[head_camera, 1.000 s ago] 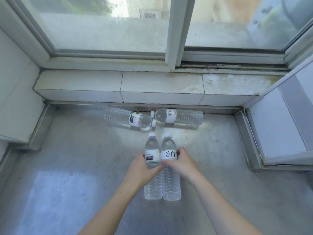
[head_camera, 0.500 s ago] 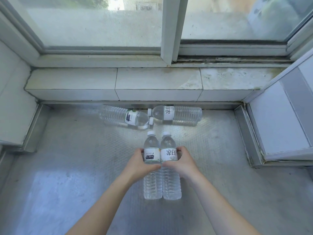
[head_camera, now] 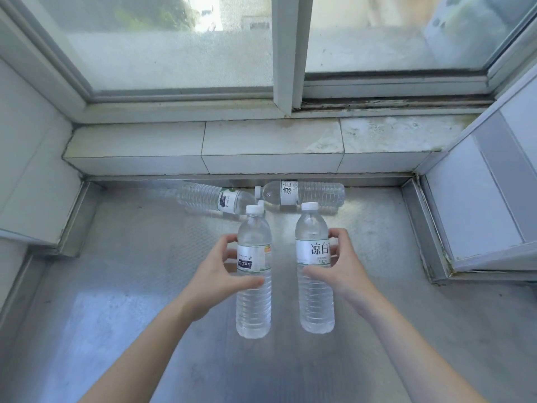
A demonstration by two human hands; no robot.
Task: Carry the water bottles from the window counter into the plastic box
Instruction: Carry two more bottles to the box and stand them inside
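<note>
Two upright bottles, earlier pressed together, now apart with a gap between, left hand (head_camera: 216, 274) gripping the left bottle (head_camera: 253, 274), right hand (head_camera: 338, 269) the right bottle (head_camera: 313, 269), both nearer the lying bottles (head_camera: 302, 193) than before

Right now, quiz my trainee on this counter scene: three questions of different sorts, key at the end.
1. True or false: the left hand and the right hand each grip one upright bottle.
2. How many bottles lie flat by the tiled ledge?
3. The two held bottles are: A) touching, B) apart, C) stacked.

Key: 1 true, left-hand bottle, right-hand bottle. 2 two, left lying bottle, right lying bottle. 3 B.
</note>
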